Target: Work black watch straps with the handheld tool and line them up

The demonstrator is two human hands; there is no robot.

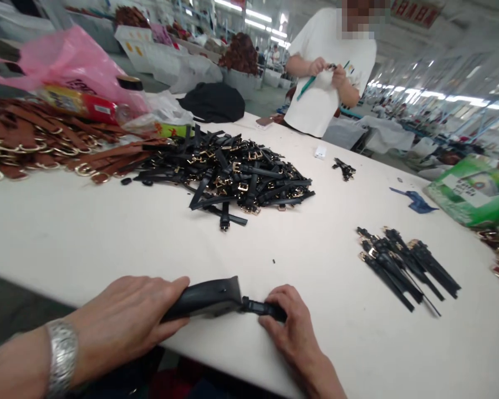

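Observation:
My left hand [143, 316], with a silver bracelet at the wrist, is closed around a black hand tool [210, 296] shaped like a hair clipper. Its wide end points right, toward a short black buckle strap [255, 306]. That strap is pinched between the thumb and fingers of my right hand [291, 324], just above the table's near edge. Whether the tool's tip touches the strap, I cannot tell. Beyond my hands lies a large heap of black buckle straps [249, 174] with gold-coloured buckles. A smaller group of black straps [403, 263] is laid out at the right.
Brown buckle straps [29, 138] pile up at the left, beside a pink plastic bag [79, 61]. A green box [478, 188] stands at the right, near a blue scrap [418, 200]. Across the white table [108, 233], another person [328, 72] handles a small item.

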